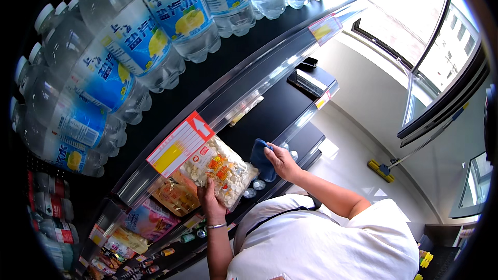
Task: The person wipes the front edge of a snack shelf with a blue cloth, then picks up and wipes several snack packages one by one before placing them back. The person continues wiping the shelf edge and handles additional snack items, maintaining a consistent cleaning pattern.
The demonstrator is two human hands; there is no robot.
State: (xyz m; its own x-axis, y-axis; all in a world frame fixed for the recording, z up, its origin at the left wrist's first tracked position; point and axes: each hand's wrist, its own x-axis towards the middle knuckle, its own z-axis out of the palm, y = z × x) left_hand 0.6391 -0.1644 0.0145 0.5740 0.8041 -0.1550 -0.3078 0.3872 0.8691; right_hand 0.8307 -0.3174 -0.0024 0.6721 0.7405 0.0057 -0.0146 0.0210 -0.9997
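My left hand (213, 201), with a metal bangle at its wrist, grips a clear plastic bag of pale puffed snacks (221, 171) by its near side. The bag is tilted in front of the middle shelf, and its upper corner passes behind a red and white price tag (181, 144). In my right hand (283, 162) a dark blue cloth (263, 161) is pinched between thumb and fingers. It hangs at the front edge of the black middle shelf (249, 128). A flat packet (246, 111) lies farther back on that shelf.
Large soda bottles (186, 15) line the upper shelf, whose front rail (268, 62) overhangs the middle one. A dark tray-like object (307, 83) sits at the shelf's end. Bagged snacks (149, 217) fill the left. A yellow-headed mop (381, 170) leans beneath an open window (432, 62).
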